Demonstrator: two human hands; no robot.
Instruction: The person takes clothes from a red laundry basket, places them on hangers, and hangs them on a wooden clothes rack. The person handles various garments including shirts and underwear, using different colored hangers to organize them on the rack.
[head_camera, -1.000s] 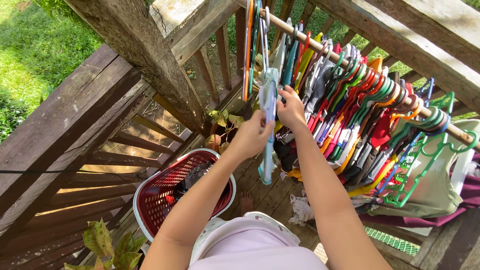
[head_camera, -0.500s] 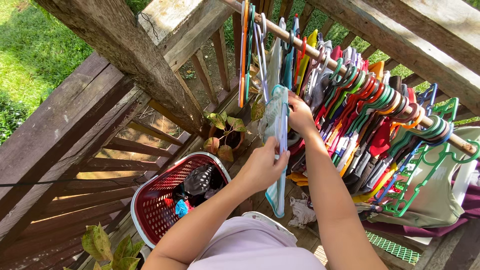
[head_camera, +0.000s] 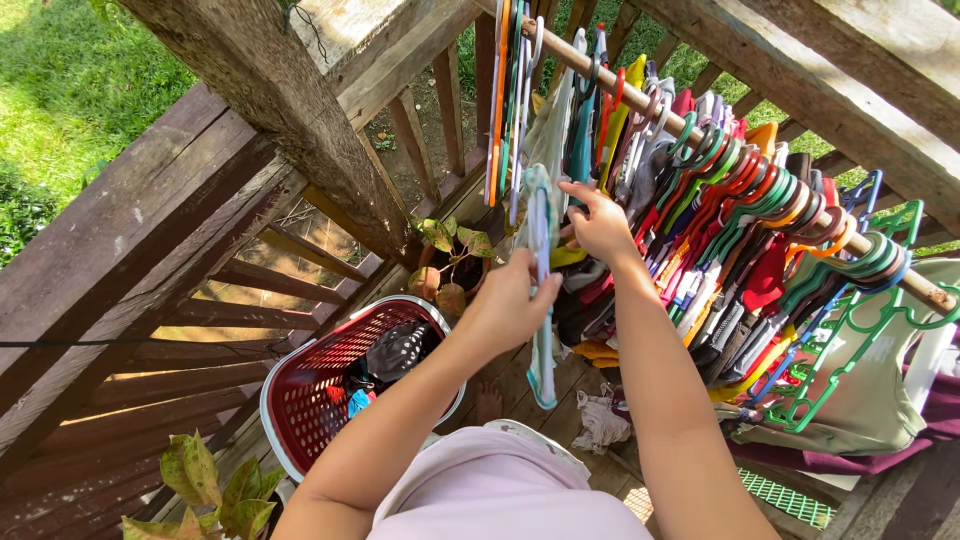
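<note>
A pale blue-green garment (head_camera: 541, 300) hangs down from a hanger near the left end of a wooden rail (head_camera: 700, 135). My left hand (head_camera: 510, 305) grips this garment partway down its length. My right hand (head_camera: 598, 225) pinches its upper part, just under the rail. The rail is crowded with clothes on several coloured plastic hangers (head_camera: 760, 200) to the right of my hands. Empty orange and white hangers (head_camera: 505, 100) hang to the left of the garment.
A red laundry basket (head_camera: 300, 400) with a few dark and blue items stands on the wooden deck below my left arm. Potted plants (head_camera: 450, 260) sit by the railing. A thick wooden post (head_camera: 280, 110) rises at left. A crumpled cloth (head_camera: 600, 425) lies on the floor.
Both hands have moved along the pale garment: the left slid lower and gripped it, the right shifted to its top by the rail. The view tilted slightly.
</note>
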